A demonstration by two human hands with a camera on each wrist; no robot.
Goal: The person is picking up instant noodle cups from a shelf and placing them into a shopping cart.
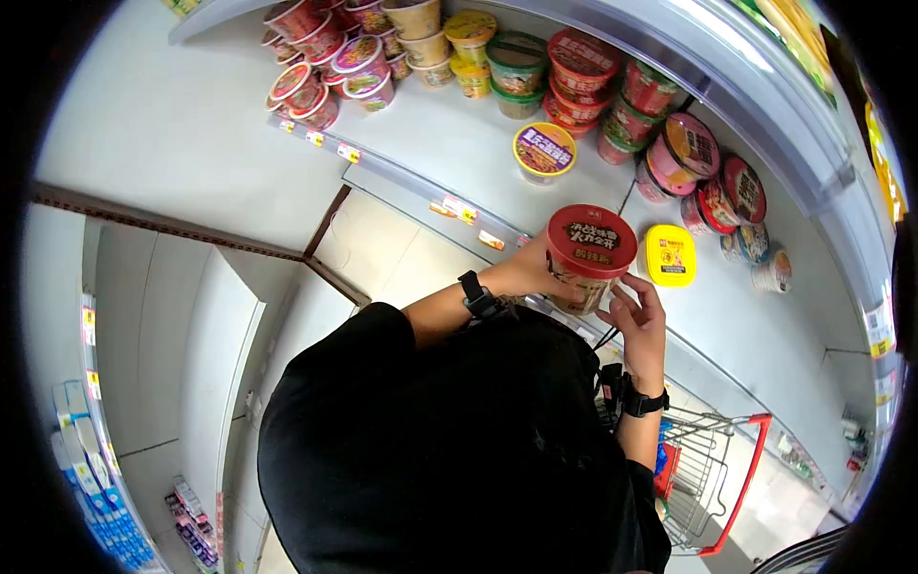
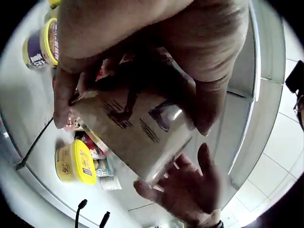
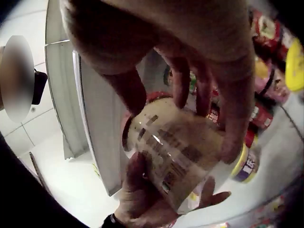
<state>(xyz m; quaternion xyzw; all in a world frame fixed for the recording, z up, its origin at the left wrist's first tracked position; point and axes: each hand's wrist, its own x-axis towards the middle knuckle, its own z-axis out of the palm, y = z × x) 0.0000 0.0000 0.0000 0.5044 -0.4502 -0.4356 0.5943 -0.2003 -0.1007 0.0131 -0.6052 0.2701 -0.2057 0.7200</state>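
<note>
Red-lidded cup (image 1: 591,247) gripped in L hand (image 1: 524,272); R hand (image 1: 639,320) loosely open just beside, contact unclear.

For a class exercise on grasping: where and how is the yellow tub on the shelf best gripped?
I'd come from the shelf's front and slightly above, fingers and thumb on opposite side walls, just below the lid. The yellow tub stands upright with fairly flat sides, and the stacked cups are behind it.

white shelf (image 1: 432,127), stacked instant noodle tubs (image 1: 579,72)
</note>
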